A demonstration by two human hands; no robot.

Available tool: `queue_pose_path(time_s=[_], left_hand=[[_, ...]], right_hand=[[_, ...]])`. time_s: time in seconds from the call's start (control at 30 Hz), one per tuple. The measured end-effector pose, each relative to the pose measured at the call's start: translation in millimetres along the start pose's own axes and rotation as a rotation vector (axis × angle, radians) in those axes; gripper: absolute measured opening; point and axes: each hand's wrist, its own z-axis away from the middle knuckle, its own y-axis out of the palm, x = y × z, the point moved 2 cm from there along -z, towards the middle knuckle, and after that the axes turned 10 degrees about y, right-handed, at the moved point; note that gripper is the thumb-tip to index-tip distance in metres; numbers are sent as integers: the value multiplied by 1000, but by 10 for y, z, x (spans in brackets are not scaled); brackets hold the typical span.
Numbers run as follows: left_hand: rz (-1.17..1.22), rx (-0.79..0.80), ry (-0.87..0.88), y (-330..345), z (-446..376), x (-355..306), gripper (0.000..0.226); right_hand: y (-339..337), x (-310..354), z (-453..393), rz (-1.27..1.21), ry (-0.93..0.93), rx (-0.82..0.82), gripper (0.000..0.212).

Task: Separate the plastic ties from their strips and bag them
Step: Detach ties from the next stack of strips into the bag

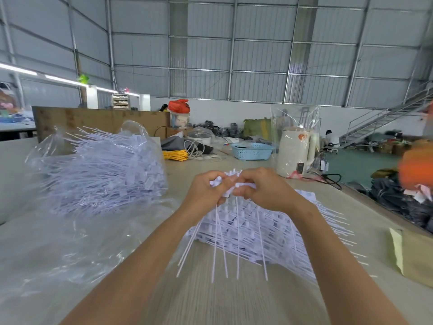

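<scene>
Bench (pixel 203 301) of pale wood grain, seen from the head view, carrying all task items. Toward its left edge a clear plastic bag (pixel 77 235) lies open and crumpled, its mouth spread toward the near edge; inside it, at the far left, rests a heap of loose white plastic ties (pixel 105 170), tails fanned out to the left. At the bench's middle the left hand (pixel 207 192) and right hand (pixel 264 191) meet, raised above the surface, fingers of both curled round the head end of one strip of white ties (pixel 230 184); thumbs and forefingers pinch the strip from either side. Tails of this strip hang down toward the near edge, splayed apart. Directly beneath and to the right of the hands sits a stack of unseparated tie strips (pixel 253 228), flat on the bench, tails pointing toward the right edge. Near the right edge lies a yellow-green paper packet (pixel 412 254). Toward the far edge stand a coil of yellow cord (pixel 175 155), a light blue perforated basket (pixel 251 151) and a cream kettle (pixel 295 152) wrapped in clear plastic film.
</scene>
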Motion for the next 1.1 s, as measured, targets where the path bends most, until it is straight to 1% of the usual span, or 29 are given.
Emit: queue_pose_path(time_s=[0.13, 0.23, 0.27, 0.33, 0.4, 0.47, 0.53, 0.57, 0.63, 0.67, 0.7, 0.73, 0.8, 0.83, 0.9, 0.97, 1.0, 1.07, 1.1], left_hand=[[-47, 23, -124, 13, 3, 0, 37], [-2, 60, -204, 3, 12, -19, 42], [19, 81, -217, -4, 15, -33, 42], [75, 115, -257, -30, 14, -67, 35], [149, 139, -329, -56, 11, -94, 29], [278, 182, -439, -57, 18, -119, 27], [430, 245, -519, -50, 41, -173, 28], [491, 295, -509, -48, 50, -224, 28], [602, 404, -417, -62, 53, -349, 31], [621, 434, -352, -69, 47, -406, 32], [589, 432, -293, -72, 38, -449, 32], [507, 388, -241, -67, 23, -452, 29], [293, 200, -172, -61, -5, -379, 20], [208, 101, -164, -70, -13, -319, 14], [110, -20, -181, -92, -13, -190, 8], [70, -67, -206, -105, -5, -118, 6], [53, -84, -220, -103, -1, -103, 9], [43, -107, -250, -77, 3, -98, 21], [78, -103, -259, -43, 13, -110, 25]], right_hand=[[25, 17, 11, 47, 15, 36, 19], [31, 65, 25, 71, 2, 121, 18], [24, 81, 29, 74, -10, 127, 15], [4, 108, 35, 71, -40, 87, 10], [-6, 139, 41, 69, -71, 39, 10], [3, 162, 40, 78, -125, -6, 8], [-10, 138, 42, 117, -138, -43, 13], [-47, 84, 39, 136, -115, -63, 16], [-182, -60, 54, 123, -21, -117, 9], [-275, -119, 80, 87, 19, -145, 9], [-366, -170, 109, 37, 45, -172, 14], [-449, -200, 131, -16, 58, -195, 15], [-578, -168, 175, -120, 51, -231, 11], [-622, -110, 202, -177, 34, -223, 12], [-653, 63, 246, -259, -37, -144, 9], [-582, 235, 255, -224, -114, -26, 10], [-504, 296, 240, -179, -141, 22, 12], [-327, 379, 189, -132, -158, 54, 14], [-251, 394, 160, -150, -151, 49, 13]])
